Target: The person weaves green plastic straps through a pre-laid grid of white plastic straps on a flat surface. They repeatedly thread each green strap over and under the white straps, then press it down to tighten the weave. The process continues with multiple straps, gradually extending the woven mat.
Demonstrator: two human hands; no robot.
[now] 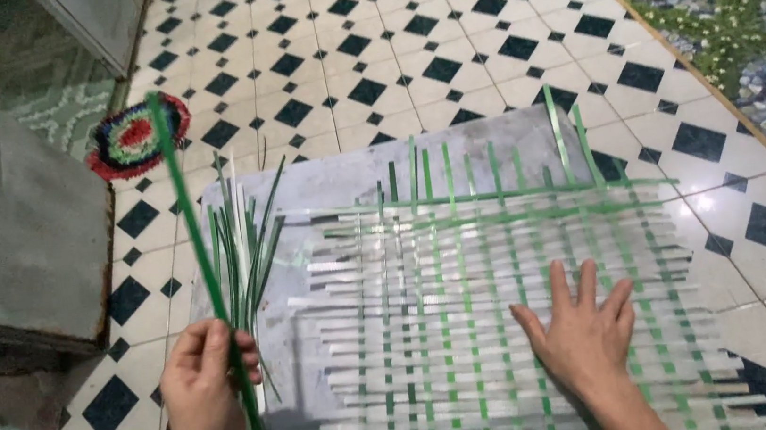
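Note:
My left hand (pixel 203 381) grips a long green plastic strip (pixel 197 253) that runs up and to the left, its tip near a round rug. My right hand (pixel 583 331) lies flat, fingers spread, on a woven mat of green and clear-white strips (pixel 469 310). The mat rests on a grey board (pixel 350 176) laid on the floor. A loose bundle of green and white strips (pixel 244 248) lies on the board's left side, just above my left hand.
The floor is white tile with black diamonds (pixel 384 44). A small round multicoloured rug (pixel 136 137) lies at the upper left. A grey block (pixel 5 226) stands at the left. A green floral mat (pixel 731 8) covers the upper right.

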